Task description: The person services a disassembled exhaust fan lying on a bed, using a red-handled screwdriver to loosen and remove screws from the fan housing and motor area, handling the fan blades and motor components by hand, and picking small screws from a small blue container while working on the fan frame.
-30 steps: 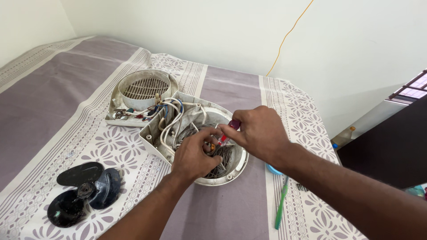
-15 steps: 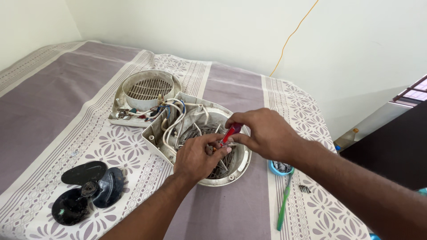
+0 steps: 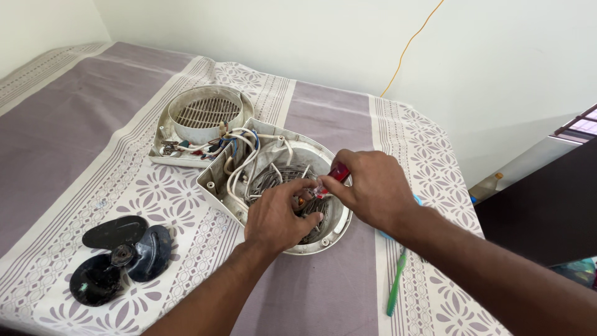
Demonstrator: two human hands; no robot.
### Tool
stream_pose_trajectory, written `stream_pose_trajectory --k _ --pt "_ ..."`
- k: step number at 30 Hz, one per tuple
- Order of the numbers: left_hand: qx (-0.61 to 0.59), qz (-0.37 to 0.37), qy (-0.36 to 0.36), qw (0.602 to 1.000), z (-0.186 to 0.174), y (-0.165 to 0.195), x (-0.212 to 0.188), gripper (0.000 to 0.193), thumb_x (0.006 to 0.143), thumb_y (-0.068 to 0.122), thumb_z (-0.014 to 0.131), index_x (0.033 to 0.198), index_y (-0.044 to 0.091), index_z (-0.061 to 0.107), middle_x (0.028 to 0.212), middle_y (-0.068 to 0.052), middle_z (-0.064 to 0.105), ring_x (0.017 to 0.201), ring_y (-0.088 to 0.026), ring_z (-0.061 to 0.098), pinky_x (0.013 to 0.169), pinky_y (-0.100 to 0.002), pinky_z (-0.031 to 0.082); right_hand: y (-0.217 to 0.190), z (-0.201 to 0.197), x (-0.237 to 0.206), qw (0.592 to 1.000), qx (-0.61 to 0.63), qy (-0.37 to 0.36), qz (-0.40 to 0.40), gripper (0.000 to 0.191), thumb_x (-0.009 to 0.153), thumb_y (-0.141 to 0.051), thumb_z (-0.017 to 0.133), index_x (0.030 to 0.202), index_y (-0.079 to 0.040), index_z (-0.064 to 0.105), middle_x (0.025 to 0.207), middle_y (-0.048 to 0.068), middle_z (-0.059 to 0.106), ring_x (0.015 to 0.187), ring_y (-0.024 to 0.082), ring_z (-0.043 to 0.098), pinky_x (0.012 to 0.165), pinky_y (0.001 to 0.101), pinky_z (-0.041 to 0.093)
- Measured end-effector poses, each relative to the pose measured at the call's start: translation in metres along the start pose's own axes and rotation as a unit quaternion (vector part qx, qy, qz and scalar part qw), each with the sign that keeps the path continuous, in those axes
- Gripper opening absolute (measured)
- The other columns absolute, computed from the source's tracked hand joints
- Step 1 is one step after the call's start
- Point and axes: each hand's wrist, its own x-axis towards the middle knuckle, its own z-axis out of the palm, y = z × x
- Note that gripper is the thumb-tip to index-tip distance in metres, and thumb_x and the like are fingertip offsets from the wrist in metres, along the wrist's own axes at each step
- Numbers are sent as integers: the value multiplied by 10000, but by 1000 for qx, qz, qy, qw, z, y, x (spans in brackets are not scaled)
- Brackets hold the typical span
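Patterned bedsheet: black fan blade, green toothbrush; hands pinching red screwdriver inside wired white housing.

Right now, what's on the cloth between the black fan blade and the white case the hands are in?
Nothing lies between the black fan blade and the white case; the head view shows only bare patterned cloth there.

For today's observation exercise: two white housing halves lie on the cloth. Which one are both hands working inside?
The nearer housing half, holding the coiled element and white wires. The farther half, with its round grille, lies untouched behind it.
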Motion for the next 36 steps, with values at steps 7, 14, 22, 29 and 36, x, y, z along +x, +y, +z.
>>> stream_pose_trajectory --k 7,14,22,29,36 --pt "-10 -2 7 1000 4 -2 -1 565 728 302 849 1267 247 688 1050 26 757 879 -193 747 845 -386 580 7 4 3 1000 9 28 -8 381 865 -438 739 845 -57 746 687 127 744 631 307 730 645 438 570" --pt "-5 3 9 1000 2 -3 0 553 735 329 833 1262 233 696 1024 6 763 882 -201 740 841 -389 575 2 5 5 1000 5 22 10 400 849 -461 746 849 -61 744 699 136 746 655 313 732 658 443 574" --pt "-36 -27 11 999 -1 0 3 493 810 480 753 1227 219 734 897 7 786 757 -162 723 748 -363 580 -6 7 6 999 11 4 43 403 837 -471 749 885 -71 752 712 125 749 667 286 743 658 427 586" --pt "-45 -25 25 998 2 -7 8 459 816 467 743 1190 201 764 873 4 788 733 -157 720 736 -361 573 -9 8 8 998 24 -5 64 399 831 -478 744 908 -87 756 720 96 763 678 255 761 664 398 602" --pt "-50 3 33 998 6 -16 14 450 807 466 766 1143 168 783 845 -17 778 700 -162 710 705 -362 569 -9 12 7 996 33 -2 82 403 839 -476 739 916 -81 754 726 92 772 665 243 766 665 383 613"
